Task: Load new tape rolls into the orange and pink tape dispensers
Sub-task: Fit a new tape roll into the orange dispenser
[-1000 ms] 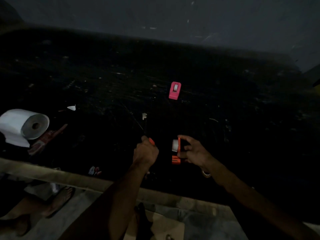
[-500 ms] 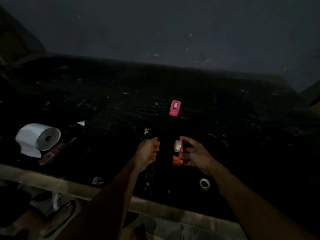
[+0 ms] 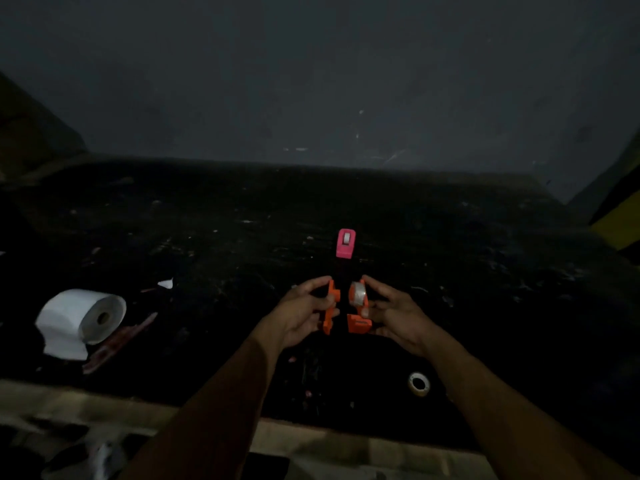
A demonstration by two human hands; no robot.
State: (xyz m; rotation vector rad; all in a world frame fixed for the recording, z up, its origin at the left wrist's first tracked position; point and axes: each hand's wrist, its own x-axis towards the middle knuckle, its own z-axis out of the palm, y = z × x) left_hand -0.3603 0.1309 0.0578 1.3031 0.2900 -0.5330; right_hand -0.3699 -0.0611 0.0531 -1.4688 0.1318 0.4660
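Note:
The orange tape dispenser is split into two halves held just above the dark table. My left hand grips the orange cover half. My right hand grips the orange body half, and a clear tape roll sits in it. A narrow gap separates the two halves. The pink tape dispenser stands on the table farther back, holding a pale roll. A loose tape roll lies flat on the table near my right forearm.
A white paper roll lies at the left on the black table, with a reddish wrapper beside it. A white scrap lies behind them. The table's pale front edge runs below. The scene is dim.
My left hand has turned and brought the cover half toward the body half in my right hand. The view has tilted up, so the loose roll shows near my right forearm.

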